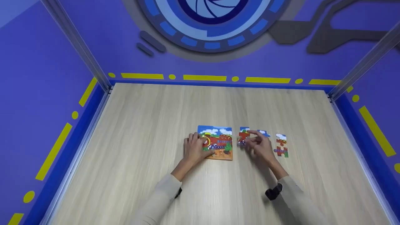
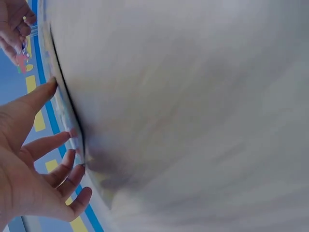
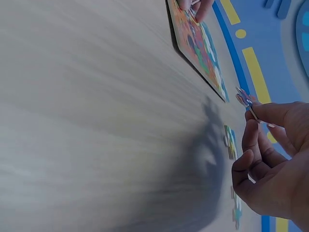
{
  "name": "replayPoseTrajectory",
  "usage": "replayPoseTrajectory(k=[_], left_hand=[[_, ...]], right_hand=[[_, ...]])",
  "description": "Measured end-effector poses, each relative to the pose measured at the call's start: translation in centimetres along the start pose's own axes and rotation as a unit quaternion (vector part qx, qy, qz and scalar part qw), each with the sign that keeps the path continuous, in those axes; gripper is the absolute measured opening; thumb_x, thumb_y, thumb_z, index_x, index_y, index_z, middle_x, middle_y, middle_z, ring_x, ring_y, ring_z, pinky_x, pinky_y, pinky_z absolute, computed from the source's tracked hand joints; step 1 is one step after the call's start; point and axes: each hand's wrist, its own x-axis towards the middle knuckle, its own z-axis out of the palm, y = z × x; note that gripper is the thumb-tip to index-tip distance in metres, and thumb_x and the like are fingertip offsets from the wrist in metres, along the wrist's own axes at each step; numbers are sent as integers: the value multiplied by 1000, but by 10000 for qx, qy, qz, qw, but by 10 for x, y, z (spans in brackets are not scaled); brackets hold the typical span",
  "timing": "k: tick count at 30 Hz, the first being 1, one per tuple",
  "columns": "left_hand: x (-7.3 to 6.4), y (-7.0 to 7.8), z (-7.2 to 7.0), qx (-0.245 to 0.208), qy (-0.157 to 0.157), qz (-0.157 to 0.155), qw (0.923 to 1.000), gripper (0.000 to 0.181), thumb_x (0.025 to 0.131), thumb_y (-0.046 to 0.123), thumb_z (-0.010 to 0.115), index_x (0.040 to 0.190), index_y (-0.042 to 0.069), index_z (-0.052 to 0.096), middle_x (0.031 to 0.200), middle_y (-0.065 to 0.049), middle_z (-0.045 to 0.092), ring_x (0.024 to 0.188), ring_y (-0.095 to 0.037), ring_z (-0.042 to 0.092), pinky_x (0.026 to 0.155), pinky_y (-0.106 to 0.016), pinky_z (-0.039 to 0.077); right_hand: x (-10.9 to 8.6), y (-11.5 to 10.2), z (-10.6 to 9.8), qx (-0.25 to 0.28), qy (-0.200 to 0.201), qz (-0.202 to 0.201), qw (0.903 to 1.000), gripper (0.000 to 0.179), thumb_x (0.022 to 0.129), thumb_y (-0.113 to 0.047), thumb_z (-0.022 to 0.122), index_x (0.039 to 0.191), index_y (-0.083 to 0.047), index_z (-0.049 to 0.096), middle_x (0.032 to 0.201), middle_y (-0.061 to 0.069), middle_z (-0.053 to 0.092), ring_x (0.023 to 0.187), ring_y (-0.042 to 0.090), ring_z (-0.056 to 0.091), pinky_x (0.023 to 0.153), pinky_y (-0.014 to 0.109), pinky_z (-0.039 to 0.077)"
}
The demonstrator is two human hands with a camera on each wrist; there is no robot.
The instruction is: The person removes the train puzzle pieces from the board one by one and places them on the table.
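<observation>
A picture puzzle in a flat board (image 1: 223,142), showing a red train, lies on the table. My left hand (image 1: 193,147) rests at its left side with spread fingers, the thumb lying over the lower part of the picture. In the left wrist view, the fingertips (image 2: 67,137) of that hand meet the board's edge. Just right of the board, my right hand (image 1: 262,147) pinches a puzzle piece (image 3: 245,98) between thumb and index finger. Its other fingers are curled in. The head view shows the puzzle piece (image 1: 244,135) as blue, green and red.
Other loose puzzle pieces lie to the right: a blue and white one (image 1: 264,133) beyond the right hand, and a column of red pieces (image 1: 282,146) farther right. Purple-blue walls (image 1: 203,67) enclose the wooden tabletop (image 1: 150,125) at the back and sides.
</observation>
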Motion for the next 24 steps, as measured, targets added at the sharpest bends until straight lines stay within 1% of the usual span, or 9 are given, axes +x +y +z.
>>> replayPoseTrajectory(k=[2, 4, 9, 12, 16, 18, 21, 24], left_hand=[[2, -1, -3, -60, -120, 1, 9999, 57, 78, 51, 85, 118, 11, 77, 112, -12, 62, 101, -27, 51, 86, -46, 42], [4, -2, -5, -157, -244, 8, 9996, 57, 79, 47, 85, 121, 10, 75, 114, -13, 61, 103, -28, 51, 87, -47, 43], [5, -8, -7, -465, -470, 120, 9977, 56, 82, 37, 85, 128, 7, 72, 116, -15, 59, 107, -30, 49, 89, -50, 42], [5, -10, -8, -566, -524, 189, 9968, 55, 82, 34, 85, 128, 7, 71, 115, -16, 58, 106, -31, 48, 89, -50, 41], [7, -12, -13, -652, -676, 249, 9953, 52, 83, 31, 85, 128, 8, 72, 116, -15, 57, 107, -31, 48, 89, -50, 41], [8, -13, -16, -674, -835, 236, 9939, 51, 84, 28, 84, 129, 9, 71, 117, -15, 56, 108, -30, 47, 91, -50, 41], [9, -13, -18, -777, -1044, 161, 9914, 53, 84, 25, 83, 132, 8, 69, 119, -16, 56, 110, -30, 47, 94, -51, 40], [9, -14, -16, -825, -1018, 115, 9913, 54, 82, 24, 84, 131, 7, 68, 119, -15, 57, 110, -30, 48, 96, -51, 41]], right_hand=[[0, 2, -5, -3, 4, -38, 10000, 39, 97, -7, 67, 136, -11, 63, 101, 16, 75, 79, 17, 64, 62, 22, 46], [-1, 4, -10, 7, 0, -87, 10000, 39, 97, -7, 67, 136, -9, 62, 101, 18, 75, 78, 15, 64, 62, 22, 46], [-5, 10, -22, -122, 147, -118, 9997, 39, 97, -8, 69, 136, -6, 62, 99, 18, 76, 76, 13, 65, 62, 21, 47], [-8, 12, -28, -164, 135, 18, 9998, 38, 97, -9, 69, 134, -8, 63, 99, 18, 75, 76, 16, 64, 62, 22, 46], [-11, 14, -36, -166, 32, 109, 9998, 39, 98, -10, 68, 135, -5, 61, 101, 18, 75, 76, 14, 62, 62, 23, 47], [-13, 16, -40, -128, 28, 106, 9999, 39, 97, -9, 68, 135, -4, 61, 102, 19, 75, 75, 12, 62, 61, 23, 47], [-16, 19, -45, -220, 0, 86, 9997, 38, 97, -10, 69, 133, -2, 62, 102, 20, 75, 76, 11, 63, 61, 23, 48], [-20, 21, -51, -384, -6, 107, 9992, 36, 97, -9, 68, 132, -4, 63, 103, 19, 75, 78, 12, 63, 62, 22, 48]])
